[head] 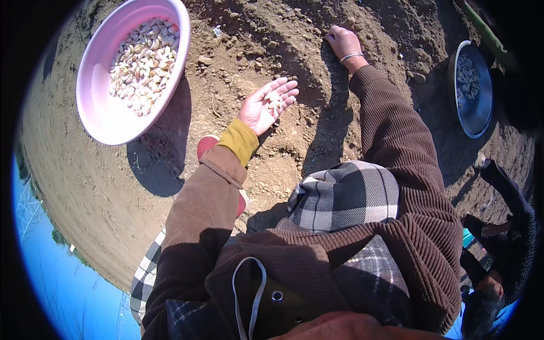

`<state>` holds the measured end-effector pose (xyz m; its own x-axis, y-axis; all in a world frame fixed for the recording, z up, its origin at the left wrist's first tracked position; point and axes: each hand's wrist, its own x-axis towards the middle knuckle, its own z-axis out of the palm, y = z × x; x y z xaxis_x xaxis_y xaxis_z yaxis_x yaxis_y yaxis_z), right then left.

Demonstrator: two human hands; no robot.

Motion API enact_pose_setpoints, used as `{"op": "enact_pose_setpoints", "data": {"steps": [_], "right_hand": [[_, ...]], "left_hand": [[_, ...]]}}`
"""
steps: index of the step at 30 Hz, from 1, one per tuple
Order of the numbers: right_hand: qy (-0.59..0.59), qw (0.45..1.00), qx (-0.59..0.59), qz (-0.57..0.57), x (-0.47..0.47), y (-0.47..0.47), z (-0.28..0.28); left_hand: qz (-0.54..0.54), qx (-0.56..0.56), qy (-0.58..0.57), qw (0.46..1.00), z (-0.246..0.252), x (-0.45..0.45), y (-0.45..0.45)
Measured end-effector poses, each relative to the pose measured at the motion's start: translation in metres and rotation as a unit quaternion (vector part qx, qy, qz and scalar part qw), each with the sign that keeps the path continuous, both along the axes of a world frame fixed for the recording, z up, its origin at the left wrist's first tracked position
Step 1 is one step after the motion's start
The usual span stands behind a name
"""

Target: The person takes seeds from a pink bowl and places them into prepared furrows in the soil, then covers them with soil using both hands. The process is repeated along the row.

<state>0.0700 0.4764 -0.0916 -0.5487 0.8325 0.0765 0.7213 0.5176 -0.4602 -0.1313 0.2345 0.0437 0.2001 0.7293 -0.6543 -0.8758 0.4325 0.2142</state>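
Note:
Palm up, my left hand (267, 106) holds several peeled-looking garlic cloves (273, 100) on its open palm and fingers, above the dry soil. My right hand (343, 42) is lowered to the crumbly soil (297, 46) farther up, its fingers bent and their tips hidden against the ground; whether it holds a clove cannot be seen. A pink plastic basin (94, 93) with many garlic cloves (146, 63) stands to the left of my left hand.
A blue-grey basin (474, 114) with more cloves stands at the right, near a green stalk-like thing (488, 36). Beyond it, a person in dark clothes (503, 238) is bent over. Small stones and clods lie about the ground. My red shoe (207, 145) shows beside my left sleeve.

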Motion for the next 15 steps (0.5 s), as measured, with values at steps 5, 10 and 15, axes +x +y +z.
{"op": "enact_pose_setpoints", "data": {"steps": [5, 10, 15], "right_hand": [[-0.031, 0.998, -0.061, 0.006, 0.002, 0.007, 0.010], [0.067, 0.987, -0.105, -0.100, 0.025, -0.022, 0.051], [0.173, 0.963, -0.203, -0.043, 0.013, -0.081, 0.103]], "left_hand": [[-0.005, 0.014, 0.005, 1.000, 0.003, 0.004, 0.006], [0.009, 0.040, -0.011, 0.999, 0.012, 0.001, 0.008], [0.059, 0.053, -0.069, 0.994, 0.010, 0.014, 0.028]]}}
